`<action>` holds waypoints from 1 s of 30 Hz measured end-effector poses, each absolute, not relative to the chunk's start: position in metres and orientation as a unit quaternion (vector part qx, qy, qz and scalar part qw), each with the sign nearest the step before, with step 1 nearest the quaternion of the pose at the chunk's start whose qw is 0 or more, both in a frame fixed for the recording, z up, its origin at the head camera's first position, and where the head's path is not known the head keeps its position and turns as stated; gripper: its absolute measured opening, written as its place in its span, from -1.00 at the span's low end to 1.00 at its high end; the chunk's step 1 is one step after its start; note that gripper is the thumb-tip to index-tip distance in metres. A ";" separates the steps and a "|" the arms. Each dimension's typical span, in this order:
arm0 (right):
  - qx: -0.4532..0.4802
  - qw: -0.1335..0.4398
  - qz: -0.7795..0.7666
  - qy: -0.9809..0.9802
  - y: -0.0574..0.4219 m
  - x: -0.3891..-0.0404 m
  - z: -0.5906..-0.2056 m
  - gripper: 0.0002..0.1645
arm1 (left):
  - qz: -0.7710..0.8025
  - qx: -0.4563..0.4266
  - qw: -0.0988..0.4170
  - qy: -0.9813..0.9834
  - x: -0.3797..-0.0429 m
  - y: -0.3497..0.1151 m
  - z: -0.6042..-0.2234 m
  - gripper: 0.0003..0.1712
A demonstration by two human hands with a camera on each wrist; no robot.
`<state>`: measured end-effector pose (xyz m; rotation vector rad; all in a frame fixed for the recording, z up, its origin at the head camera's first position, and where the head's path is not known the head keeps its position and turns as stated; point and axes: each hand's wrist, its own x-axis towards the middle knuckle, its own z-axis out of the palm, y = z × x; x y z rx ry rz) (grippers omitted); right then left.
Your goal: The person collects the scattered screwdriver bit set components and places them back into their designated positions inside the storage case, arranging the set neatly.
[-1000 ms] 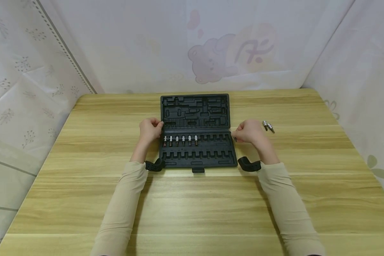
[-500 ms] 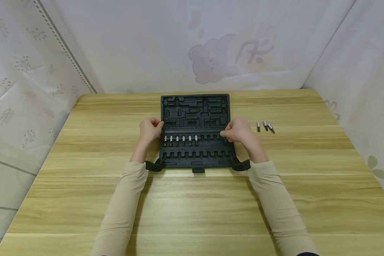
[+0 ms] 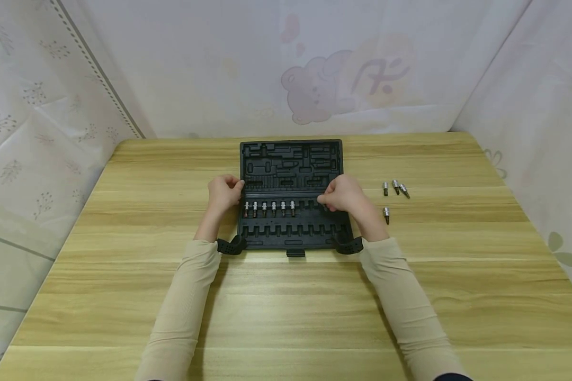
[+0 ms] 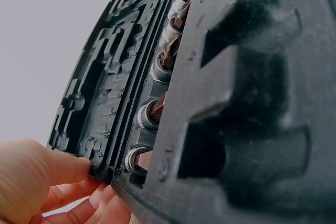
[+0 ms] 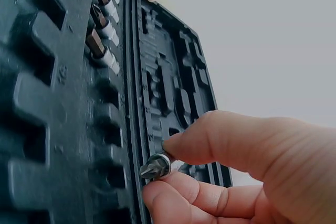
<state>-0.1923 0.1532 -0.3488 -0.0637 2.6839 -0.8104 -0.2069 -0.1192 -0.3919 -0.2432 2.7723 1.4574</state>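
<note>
An open black socket case (image 3: 271, 223) lies on the table, its lid tipped back. My left hand (image 3: 225, 190) grips the case's left edge near the hinge; in the left wrist view the thumb (image 4: 71, 167) rests on the lid's corner with the fingers beneath. Above the right part of the upper slot row, my right hand (image 3: 345, 196) pinches a bit socket (image 5: 156, 167) between thumb and fingers. Its cross-shaped tip points away from the palm; the head view hides most of it. Several bit sockets (image 3: 274, 209) stand in the left slots of that row.
Right of the case, three loose bit sockets (image 3: 395, 187) lie grouped on the wooden table (image 3: 295, 317). Another loose bit socket (image 3: 386, 215) lies nearer, just off the case's right edge. A patterned cloth (image 3: 209, 69) hangs behind the table.
My right hand has moved left, from beside the case's right edge to over the upper slots, carrying the bit socket. Loose bit sockets it covered now show. My left hand has stayed put.
</note>
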 end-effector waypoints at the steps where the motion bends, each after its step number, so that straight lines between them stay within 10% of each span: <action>1: -0.026 0.167 -0.283 0.944 0.152 -0.192 -0.348 -0.66 | 0.464 -0.078 0.001 0.883 -0.207 -0.119 -0.392 -0.76; 30: -0.013 0.192 -0.262 0.946 0.112 -0.198 -0.363 -0.52 | 0.467 -0.073 0.001 0.881 -0.207 -0.119 -0.392 -0.76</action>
